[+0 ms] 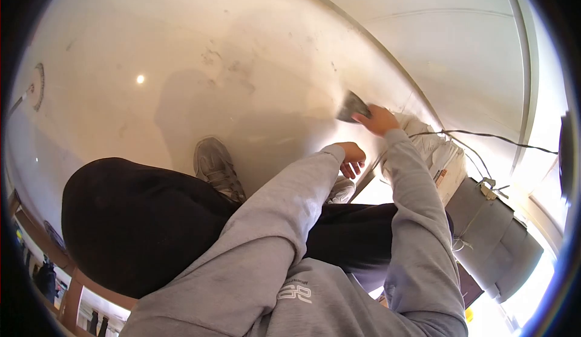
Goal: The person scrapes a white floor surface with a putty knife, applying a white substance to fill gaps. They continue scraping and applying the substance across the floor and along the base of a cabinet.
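My right hand is closed around a dark, flat-bladed scraper, slightly blurred. Its blade lies against or close over a pale, smooth surface with a bright patch around it. Just below and to the left, my left hand hangs above a light shoe; its fingers are loosely curled and a little apart, holding nothing. Scattered grey smudges mark the pale surface farther left.
To the right of my arm sits a pile of crumpled whitish material. A black cable runs over it. Lower right stands a grey case with string tied on it. My other shoe shows left of centre.
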The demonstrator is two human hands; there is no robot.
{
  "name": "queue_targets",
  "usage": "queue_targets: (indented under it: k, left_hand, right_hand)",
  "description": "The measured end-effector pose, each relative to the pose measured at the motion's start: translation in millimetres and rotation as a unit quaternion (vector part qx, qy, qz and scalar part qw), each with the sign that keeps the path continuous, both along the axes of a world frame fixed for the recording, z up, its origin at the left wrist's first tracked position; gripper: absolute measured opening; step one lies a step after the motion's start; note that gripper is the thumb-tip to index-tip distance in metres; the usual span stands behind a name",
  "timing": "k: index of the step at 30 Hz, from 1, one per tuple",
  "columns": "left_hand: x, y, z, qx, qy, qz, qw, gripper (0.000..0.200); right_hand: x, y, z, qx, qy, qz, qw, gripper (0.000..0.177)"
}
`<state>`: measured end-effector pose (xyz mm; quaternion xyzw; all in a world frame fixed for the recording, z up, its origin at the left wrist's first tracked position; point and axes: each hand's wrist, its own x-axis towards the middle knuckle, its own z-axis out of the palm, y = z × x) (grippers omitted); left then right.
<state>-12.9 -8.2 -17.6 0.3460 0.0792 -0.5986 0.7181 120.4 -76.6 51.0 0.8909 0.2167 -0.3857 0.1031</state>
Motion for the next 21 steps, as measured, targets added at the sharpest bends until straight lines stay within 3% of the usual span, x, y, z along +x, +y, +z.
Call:
queue_targets:
  k: [2, 5, 11, 14, 16, 18, 20, 21]
  left_hand:
    - [-3, -1, -6, -0.008, -0.004, -0.015, 1.000, 0.038]
    - [-6, 10, -15, 0.009, 0.009, -0.011, 1.000, 0.040]
    - [6, 35, -20, 0.025, 0.017, 0.041, 0.999, 0.040]
    - [8, 15, -16, 0.020, -0.005, 0.010, 1.000, 0.040]
    - [6, 11, -13, -0.059, 0.027, -0.015, 0.998, 0.039]
    - [-2, 8, -3, 0.013, 0.001, -0.026, 1.000, 0.039]
    - [-2, 18, -17, -0.003, 0.008, -0.009, 1.000, 0.042]
    - [-3, 24, -21, -0.038, 0.045, 0.056, 0.997, 0.044]
  right_hand:
    - [-24, 55, -5, 0.003, -0.013, -0.012, 1.000, 0.074]
    - [-27, 69, -14, 0.002, -0.005, 0.005, 1.000, 0.070]
    - [21, 8, 1, -0.094, 0.011, 0.033, 0.995, 0.069]
    - [-16, 65, -7, -0.020, 0.005, 0.025, 0.999, 0.068]
    - [-33, 85, -8, -0.033, 0.017, -0.020, 0.999, 0.069]
    - [-28, 45, -15, 0.009, -0.006, -0.008, 1.000, 0.070]
    - [-3, 16, -8, -0.069, 0.034, 0.006, 0.997, 0.070]
    - [-4, 16, -5, -0.072, 0.034, 0.007, 0.997, 0.070]
